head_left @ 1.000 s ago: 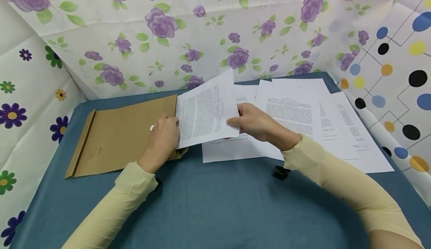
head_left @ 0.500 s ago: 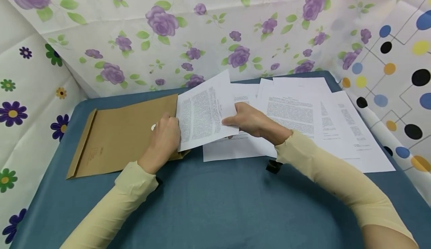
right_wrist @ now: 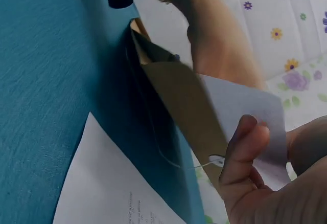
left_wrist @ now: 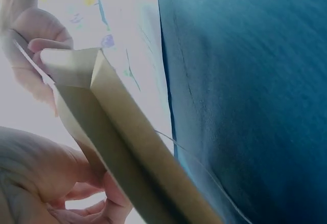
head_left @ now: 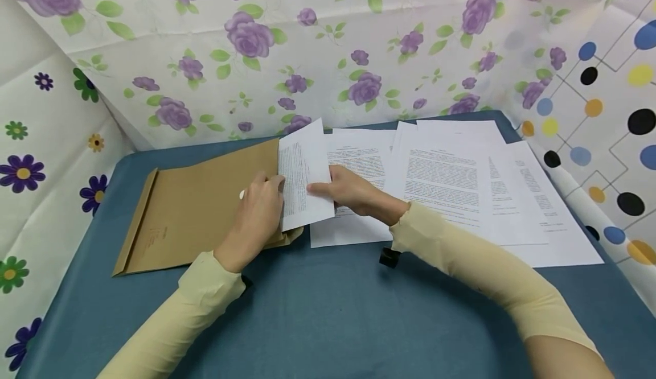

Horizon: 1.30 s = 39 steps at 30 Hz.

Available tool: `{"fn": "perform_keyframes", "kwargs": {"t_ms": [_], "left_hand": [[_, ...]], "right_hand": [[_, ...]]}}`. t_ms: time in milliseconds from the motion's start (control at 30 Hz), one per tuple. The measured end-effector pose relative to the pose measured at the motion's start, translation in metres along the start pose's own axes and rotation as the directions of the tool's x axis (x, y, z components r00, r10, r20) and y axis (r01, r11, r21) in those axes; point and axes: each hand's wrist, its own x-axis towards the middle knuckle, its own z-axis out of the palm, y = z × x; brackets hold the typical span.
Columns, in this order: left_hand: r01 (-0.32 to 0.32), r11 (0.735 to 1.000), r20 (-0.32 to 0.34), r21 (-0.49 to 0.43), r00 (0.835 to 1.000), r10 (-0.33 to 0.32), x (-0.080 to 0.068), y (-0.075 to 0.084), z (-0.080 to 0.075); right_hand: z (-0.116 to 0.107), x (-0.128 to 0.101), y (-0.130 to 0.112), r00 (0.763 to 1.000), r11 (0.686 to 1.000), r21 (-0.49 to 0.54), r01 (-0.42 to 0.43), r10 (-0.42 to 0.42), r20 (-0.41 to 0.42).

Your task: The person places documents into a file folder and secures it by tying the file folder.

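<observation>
Behind the far edge of the surface hangs a floral cloth (head_left: 328,54), and below it spreads the blue surface (head_left: 328,322) I work over. My brown envelope (head_left: 200,208) lies toward the far left corner, its open mouth facing right. Several loose sheets (head_left: 446,185) overlap along the far edge, from the middle to the far right corner and down the right edge. Between them, at the envelope's mouth, is one printed sheet (head_left: 302,160) — partly inside, the rest sticking out, tilted. My left hand (head_left: 254,214) grips the envelope by its mouth, fingers curled at that edge. My right hand (head_left: 353,190) is closed on the sheet's outer end, thumb over the print. Smallest is a pale button (right_wrist: 217,159) on the envelope — a thin string (right_wrist: 179,166) runs to it.
</observation>
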Motion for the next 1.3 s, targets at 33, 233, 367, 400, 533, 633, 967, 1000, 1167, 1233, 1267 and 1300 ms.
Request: {"fn": "perform_keyframes", "kwargs": {"t_ms": [33,233,367,400,533,633,967,1000,1167,1233,1267,1300], "left_hand": [[0.032,0.999,0.007,-0.023,0.999,-0.032,0.0,0.001,0.0],[0.178,0.977,0.019,-0.114,0.984,-0.177,0.003,0.0,-0.003],[0.205,0.969,0.041,-0.139,0.979,-0.201,0.004,-0.003,-0.006],[0.208,0.967,0.047,-0.147,0.978,-0.203,0.004,-0.004,-0.007],[0.211,0.963,0.062,-0.167,0.977,-0.204,0.004,-0.004,-0.006],[0.213,0.961,0.063,-0.174,0.977,-0.205,0.004,-0.003,-0.006],[0.235,0.955,0.089,-0.183,0.971,-0.222,0.003,-0.002,-0.007],[0.237,0.954,0.092,-0.183,0.97,-0.224,0.003,-0.002,-0.008],[0.243,0.952,0.101,-0.188,0.969,-0.227,0.003,-0.002,-0.008],[0.247,0.948,0.108,-0.2,0.967,-0.23,0.002,-0.002,-0.008],[0.253,0.945,0.112,-0.208,0.966,-0.234,0.002,-0.002,-0.009],[0.257,0.942,0.114,-0.215,0.965,-0.237,0.002,-0.002,-0.009]], "right_hand": [[0.001,0.001,0.001,1.0,1.0,-0.017,0.003,-0.003,-0.02],[0.0,-0.006,-0.004,0.974,0.995,-0.077,0.057,-0.072,-0.215],[0.001,-0.008,-0.006,0.963,0.992,-0.072,0.1,-0.115,-0.245],[0.002,-0.006,-0.006,0.965,0.993,-0.065,0.103,-0.116,-0.237],[0.01,-0.001,-0.005,0.978,0.995,-0.031,0.091,-0.095,-0.188],[0.017,0.003,-0.006,0.98,0.996,-0.023,0.088,-0.091,-0.176],[0.031,0.001,-0.009,0.97,0.976,-0.131,0.173,-0.191,-0.147],[0.031,0.0,-0.009,0.973,0.974,-0.142,0.174,-0.192,-0.124],[0.032,-0.001,-0.01,0.992,0.977,-0.173,0.128,-0.13,0.001],[0.03,0.0,-0.011,0.997,0.979,-0.189,0.083,-0.081,0.016],[0.028,0.0,-0.011,0.998,0.978,-0.202,0.056,-0.054,0.015],[0.026,0.001,-0.011,1.0,0.978,-0.206,0.023,-0.021,0.009]]}}
